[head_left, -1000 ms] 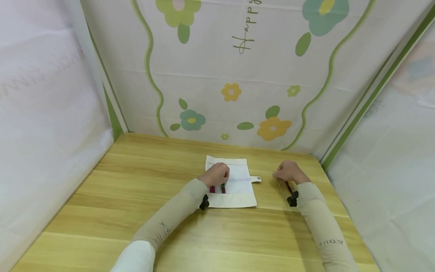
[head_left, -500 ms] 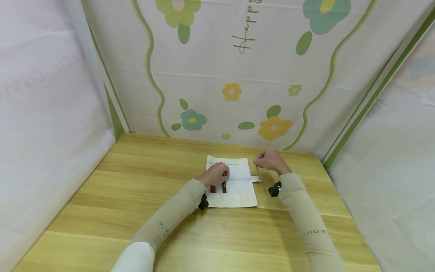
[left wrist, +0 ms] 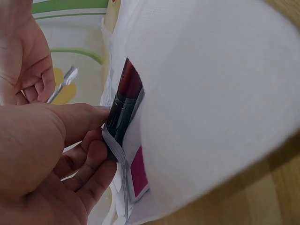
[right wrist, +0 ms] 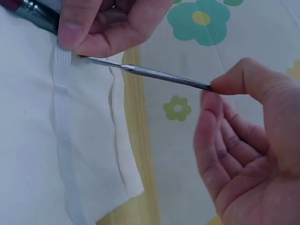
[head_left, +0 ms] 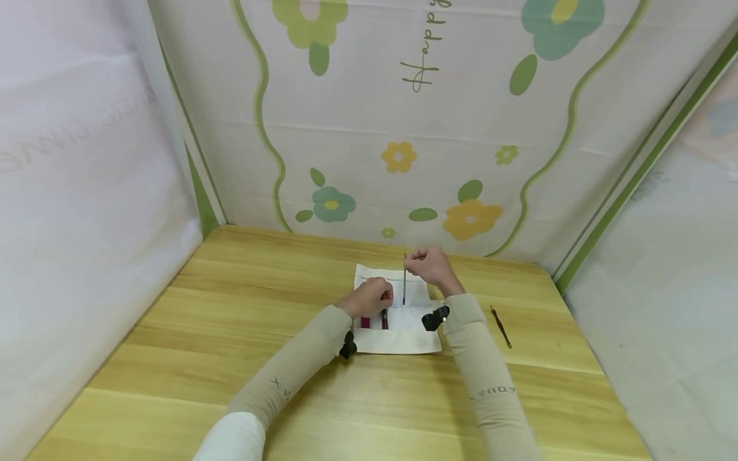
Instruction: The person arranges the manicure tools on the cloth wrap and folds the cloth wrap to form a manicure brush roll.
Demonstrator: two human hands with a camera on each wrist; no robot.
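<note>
A white fabric tool roll [head_left: 398, 342] lies unfolded on the table. My left hand [head_left: 369, 298] pinches the elastic band [left wrist: 119, 154] across it, thumb against a dark red stick tool with a shiny dark green collar [left wrist: 123, 105]. This tool stands under the elastic, one end in the roll's pocket, beside a flat magenta piece [left wrist: 138, 173]. My right hand [head_left: 429, 266] pinches one end of a thin metal tool with a knurled handle [right wrist: 164, 77] between thumb and fingertip. Its small spoon-shaped tip [left wrist: 71, 75] points down over the roll, near the left fingertips.
On the wooden table [head_left: 277, 378], right of the right forearm, lies a slim brown tool [head_left: 501, 326] with shaped ends. White cloth walls with printed flowers [head_left: 469, 218] stand at the back and both sides.
My right hand has moved left from the table's right side to over the roll with the metal tool. The brown tool has come into view. My left hand has kept its place.
</note>
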